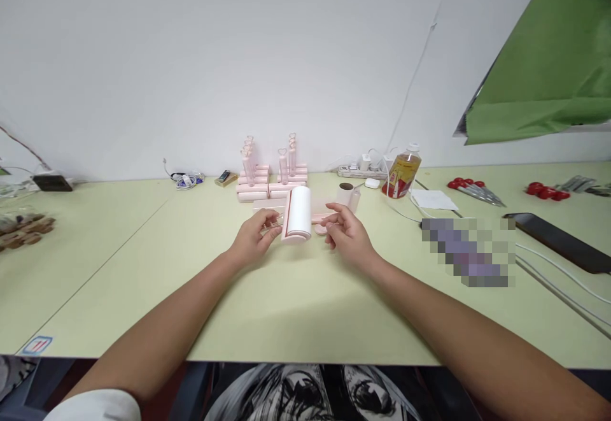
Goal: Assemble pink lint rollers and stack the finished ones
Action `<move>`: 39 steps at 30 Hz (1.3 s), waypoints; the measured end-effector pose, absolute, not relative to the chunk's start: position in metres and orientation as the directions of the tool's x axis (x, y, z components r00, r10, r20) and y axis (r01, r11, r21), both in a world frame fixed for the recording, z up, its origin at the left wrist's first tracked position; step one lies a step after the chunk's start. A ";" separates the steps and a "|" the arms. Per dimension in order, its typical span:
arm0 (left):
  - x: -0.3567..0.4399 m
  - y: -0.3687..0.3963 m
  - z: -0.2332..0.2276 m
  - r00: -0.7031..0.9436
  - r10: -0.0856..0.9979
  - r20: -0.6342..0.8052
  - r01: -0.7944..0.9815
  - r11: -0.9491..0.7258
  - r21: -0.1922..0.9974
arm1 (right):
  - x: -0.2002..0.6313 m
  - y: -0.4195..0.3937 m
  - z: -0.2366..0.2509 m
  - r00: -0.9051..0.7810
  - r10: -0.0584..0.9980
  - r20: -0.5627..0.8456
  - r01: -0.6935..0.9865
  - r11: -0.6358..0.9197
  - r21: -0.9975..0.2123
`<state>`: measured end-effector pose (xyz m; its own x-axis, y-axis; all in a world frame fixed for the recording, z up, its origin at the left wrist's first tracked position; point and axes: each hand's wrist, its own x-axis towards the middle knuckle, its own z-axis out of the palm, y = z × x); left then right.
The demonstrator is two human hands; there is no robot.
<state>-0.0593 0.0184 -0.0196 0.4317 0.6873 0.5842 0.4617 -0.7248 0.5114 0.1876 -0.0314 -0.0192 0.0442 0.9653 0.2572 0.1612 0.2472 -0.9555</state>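
Observation:
My left hand (256, 235) is closed around the clear handle end of a lint roller (299, 212), lifted above the table. Its white paper roll faces up, with a pink half-cover along the left and lower edge. To the right is my right hand (348, 235), its fingers curved and apart, holding nothing I can see. Close to those fingertips is a small round pink cap (321, 230); whether they touch it, I cannot tell. Behind the roller is a pink long piece (324, 218), partly covered. A pink tube with a brown cardboard core (345, 193) stands beyond my right hand.
Several pink lint rollers (252, 190) lie stacked by the wall, with handles upright. A power strip (363, 171) and a bottle (402, 171) stand back right. Red-handled tools (472, 186), a phone (558, 241) and white cables are at right. A cable bundle (187, 180) lies back left.

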 end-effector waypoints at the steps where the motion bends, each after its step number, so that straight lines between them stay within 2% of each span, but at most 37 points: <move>1: -0.059 0.019 -0.020 0.434 0.691 0.578 0.468 -0.721 0.511 | 0.188 -0.033 -0.019 0.005 0.947 0.322 0.202 0.315 -0.928; 4: -0.058 0.018 -0.019 0.454 0.689 0.564 0.477 -0.723 0.499 | 0.188 -0.041 -0.018 -0.152 0.868 0.473 0.358 0.494 -0.792; 7: -0.056 0.017 -0.018 0.483 0.652 0.585 0.479 -0.756 0.446 | 0.185 -0.049 -0.015 -0.306 0.810 0.499 0.516 0.582 -0.628; 12: -0.054 0.017 -0.020 0.443 0.609 0.657 0.488 -0.779 0.393 | 0.183 -0.051 -0.012 -0.405 0.805 0.433 0.661 0.585 -0.469; 16: -0.055 0.015 -0.017 0.218 0.545 0.810 0.455 -0.791 0.410 | 0.184 -0.043 -0.010 -0.360 0.906 0.222 0.811 0.422 -0.405; 19: -0.057 0.015 -0.014 0.104 0.504 0.857 0.483 -0.779 0.400 | 0.183 -0.041 -0.006 -0.321 0.933 0.164 0.831 0.360 -0.424; 22: -0.057 0.016 -0.015 0.131 0.502 0.855 0.514 -0.772 0.374 | 0.182 -0.043 -0.005 -0.278 0.935 0.221 0.791 0.353 -0.499; 29: -0.055 0.021 -0.018 0.152 0.518 0.841 0.538 -0.758 0.369 | 0.180 -0.045 -0.016 -0.312 0.949 0.043 0.775 0.281 -0.567; 34: -0.058 0.021 -0.017 0.147 0.518 0.843 0.532 -0.760 0.374 | 0.179 -0.045 -0.015 -0.315 0.949 0.014 0.761 0.262 -0.594; 39: -0.057 0.020 -0.018 0.145 0.560 0.815 0.534 -0.738 0.412 | 0.179 -0.045 -0.014 -0.337 0.941 -0.004 0.749 0.266 -0.606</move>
<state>-0.0572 0.0196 -0.0180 0.1453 0.5603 0.8154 0.5338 -0.7384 0.4122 0.1793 -0.0449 -0.0137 -0.3375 0.9413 -0.0039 0.7493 0.2661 -0.6064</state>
